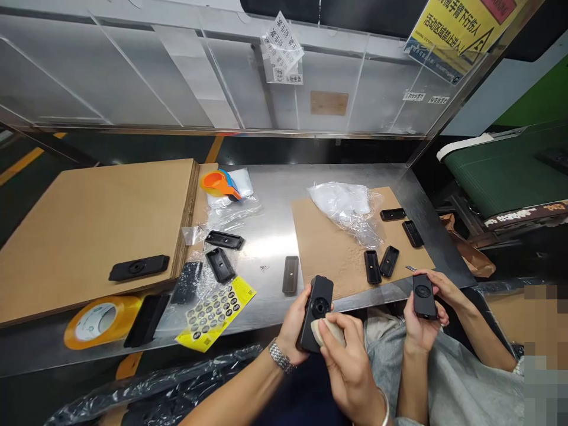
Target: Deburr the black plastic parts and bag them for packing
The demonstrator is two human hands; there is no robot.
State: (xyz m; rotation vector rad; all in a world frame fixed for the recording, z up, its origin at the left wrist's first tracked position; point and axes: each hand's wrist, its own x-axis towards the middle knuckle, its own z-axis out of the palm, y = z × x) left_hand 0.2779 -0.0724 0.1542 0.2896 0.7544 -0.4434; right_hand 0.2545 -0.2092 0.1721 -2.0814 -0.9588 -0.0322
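In the lower middle of the head view, my left hand [290, 325] is wrapped round a black oblong plastic casing [320, 291], which has a round hole with a raised ring in its face. The casing is tilted, its far end up over the table's front edge. Pinched in my right hand [350, 355] is a pale cloth or pad [329, 332], pressed against the casing just below the ring. My right fingers partly hide the pad. Ahead of my hands, a dark open tray-shaped casing [290, 274] lies on the metal table [270, 207].
At right, a co-worker's hands [419, 334] hold a similar casing [424, 296]. Several casings lie around a plastic bag [344, 204] on cardboard [319, 254]. Leftward are a yellow sticker sheet [239, 294], a tape roll [128, 313], an orange tape dispenser [219, 182] and stacked cardboard [110, 207].
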